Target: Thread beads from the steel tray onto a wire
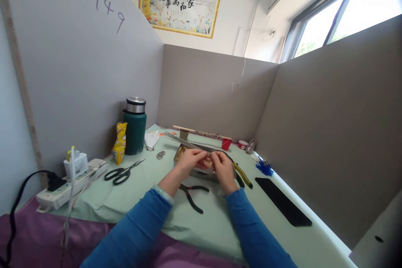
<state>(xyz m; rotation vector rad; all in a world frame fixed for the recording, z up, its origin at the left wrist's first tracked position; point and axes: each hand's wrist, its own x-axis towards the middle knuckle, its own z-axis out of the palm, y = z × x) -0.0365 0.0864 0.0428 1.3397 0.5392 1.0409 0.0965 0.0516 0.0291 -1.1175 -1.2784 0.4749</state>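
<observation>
Over a metal tray [201, 173] my left hand [192, 161] and my right hand [222, 166] meet, thumbs and fingers pinched together. Between their fingertips is a small gold-coloured beaded piece [210, 163]; its details are too small to make out. Thin wires [185, 141] stick out of the tray, and gold bits [180, 153] lie in its left end. Dark-handled pliers [194, 197] lie below my hands, their jaws partly hidden by my left wrist. To the right of my right hand are yellow-and-black-handled pliers [242, 175], partly covered.
Scissors [123, 173], a power strip [75, 184], a green flask [135, 130] and a yellow packet [119, 144] stand or lie at the left. Behind the tray are a red cup [226, 144] and a beaded stick [207, 134]. A black slab [282, 202] lies right. Partitions [216, 88] enclose the table.
</observation>
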